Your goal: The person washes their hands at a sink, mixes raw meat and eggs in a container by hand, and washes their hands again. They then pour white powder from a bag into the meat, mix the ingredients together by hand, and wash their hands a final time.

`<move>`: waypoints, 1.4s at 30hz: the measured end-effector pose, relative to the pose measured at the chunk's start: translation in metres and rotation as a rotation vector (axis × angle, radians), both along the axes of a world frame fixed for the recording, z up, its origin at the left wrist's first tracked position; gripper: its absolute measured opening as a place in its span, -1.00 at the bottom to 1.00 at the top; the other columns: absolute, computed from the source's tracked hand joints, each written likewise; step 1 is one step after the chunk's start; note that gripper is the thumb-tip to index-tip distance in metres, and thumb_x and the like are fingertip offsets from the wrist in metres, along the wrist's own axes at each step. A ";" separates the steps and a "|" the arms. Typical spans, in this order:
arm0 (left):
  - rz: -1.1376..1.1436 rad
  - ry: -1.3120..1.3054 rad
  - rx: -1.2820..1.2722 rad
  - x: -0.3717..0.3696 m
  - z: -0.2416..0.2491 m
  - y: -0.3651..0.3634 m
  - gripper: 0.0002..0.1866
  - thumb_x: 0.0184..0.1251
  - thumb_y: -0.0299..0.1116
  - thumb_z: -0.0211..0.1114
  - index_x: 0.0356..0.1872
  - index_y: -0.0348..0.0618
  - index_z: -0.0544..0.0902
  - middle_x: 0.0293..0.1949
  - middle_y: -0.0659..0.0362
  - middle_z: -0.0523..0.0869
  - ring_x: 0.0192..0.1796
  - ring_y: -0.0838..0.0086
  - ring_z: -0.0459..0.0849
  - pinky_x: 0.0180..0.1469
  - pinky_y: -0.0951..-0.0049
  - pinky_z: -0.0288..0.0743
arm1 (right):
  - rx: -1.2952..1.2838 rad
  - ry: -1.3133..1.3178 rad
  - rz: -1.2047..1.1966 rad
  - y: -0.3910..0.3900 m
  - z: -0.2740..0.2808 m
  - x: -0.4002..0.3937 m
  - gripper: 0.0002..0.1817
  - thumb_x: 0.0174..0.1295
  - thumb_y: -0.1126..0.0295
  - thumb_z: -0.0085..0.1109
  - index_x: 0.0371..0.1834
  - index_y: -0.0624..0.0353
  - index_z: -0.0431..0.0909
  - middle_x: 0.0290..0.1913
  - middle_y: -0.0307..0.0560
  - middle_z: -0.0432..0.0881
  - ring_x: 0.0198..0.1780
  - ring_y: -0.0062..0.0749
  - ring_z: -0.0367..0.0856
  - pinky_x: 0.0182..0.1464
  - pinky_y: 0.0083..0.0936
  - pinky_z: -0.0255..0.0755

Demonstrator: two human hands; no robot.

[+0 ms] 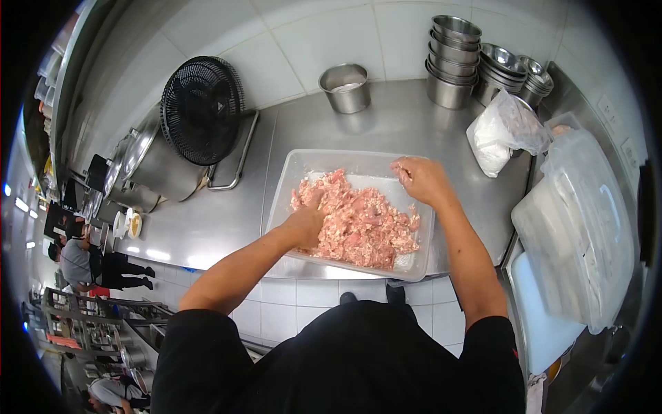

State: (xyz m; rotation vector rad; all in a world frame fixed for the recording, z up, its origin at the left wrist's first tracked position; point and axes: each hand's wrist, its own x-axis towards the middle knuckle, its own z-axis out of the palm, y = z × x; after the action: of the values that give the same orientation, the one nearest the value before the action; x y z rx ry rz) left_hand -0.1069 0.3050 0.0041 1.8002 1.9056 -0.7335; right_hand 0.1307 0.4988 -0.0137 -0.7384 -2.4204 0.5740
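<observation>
A translucent plastic tub (281, 200) stands on the steel counter with a heap of pale pink minced or chopped meat (365, 224) in it. My left hand (304, 225) presses into the left side of the meat, its fingertips partly buried, so their grip is hidden. Over the tub's back right corner is my right hand (420, 181), raised off the meat with fingers curled inward. Bits of meat appear to cling to its fingertips; whether anything is inside the curl cannot be made out.
A steel pot (347, 100) stands behind the tub. At the back right are stacked steel containers (452, 69) and a bag of white powder (498, 141). A black fan (201, 110) and a large stockpot (169, 162) stand left. A clear plastic bin (576, 221) is right. Other people (79, 262) work far left.
</observation>
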 end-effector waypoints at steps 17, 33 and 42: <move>0.371 -0.565 0.334 0.077 0.006 0.041 -0.04 0.21 -0.17 0.30 0.54 -0.26 -0.02 0.27 -0.45 0.42 0.30 -0.19 0.50 0.39 0.08 0.34 | 0.014 0.030 -0.035 0.001 -0.008 -0.004 -0.74 0.19 0.34 0.10 -0.11 -0.02 0.73 -0.07 -0.03 0.75 -0.05 -0.07 0.70 0.03 -0.18 0.54; 0.280 -0.192 0.380 0.024 -0.041 0.042 -0.23 0.14 -0.36 0.31 0.46 -0.09 0.30 0.19 -0.23 0.60 0.11 0.01 0.69 0.13 0.17 0.62 | 0.059 -0.293 -0.026 -0.004 0.007 0.001 -0.73 0.20 0.32 0.17 -0.06 0.00 0.72 -0.05 -0.02 0.74 -0.02 -0.05 0.69 0.02 -0.18 0.54; 0.851 -0.984 0.060 -0.046 0.030 0.038 -0.03 0.12 -0.15 0.53 0.52 -0.18 0.21 0.27 -0.02 0.57 0.13 0.14 0.65 0.04 0.15 0.59 | 0.076 -0.144 0.004 -0.002 -0.003 0.001 -0.70 0.09 0.41 0.15 -0.11 0.05 0.73 -0.13 0.04 0.76 -0.06 -0.07 0.71 0.02 -0.17 0.55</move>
State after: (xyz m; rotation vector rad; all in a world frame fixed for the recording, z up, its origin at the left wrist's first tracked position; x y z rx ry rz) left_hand -0.1533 0.3429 0.0340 0.8696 1.6762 0.4431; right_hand 0.1314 0.4967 -0.0165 -0.7659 -2.5608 0.4413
